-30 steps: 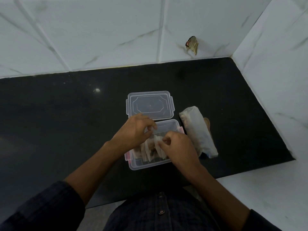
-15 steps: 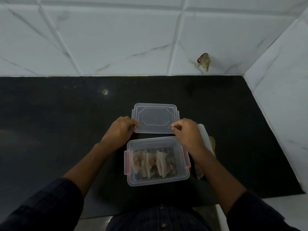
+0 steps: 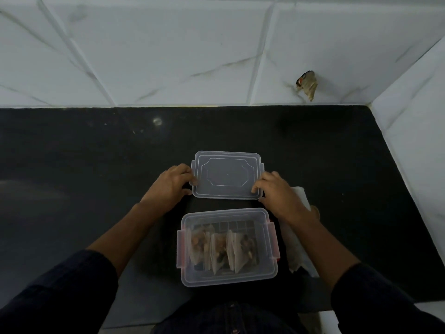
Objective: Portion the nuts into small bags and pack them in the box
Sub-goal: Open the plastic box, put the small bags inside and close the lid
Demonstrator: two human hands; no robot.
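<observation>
Both hands have left the packed bags and gone to the lid, which suggests the filling is done and closing the box is the step in hand. The left hand pinches the lid's near-left corner and the right hand pinches its near-right corner, so each grip is closed on the lid, which lies flat on the tabletop just beyond the box. The box sits close to the person, open at the top, with three small bags standing on edge side by side inside it, brownish nuts showing through them. Box and lid are thin, clear, slightly frosted plastic, rectangular with rounded corners; the box has pinkish clip tabs on its short sides, and the lid carries a raised angular panel. The tabletop is dark, smooth and faintly glossy. A white, crumpled bulk bag lies just right of the box, partly under the right forearm.
</observation>
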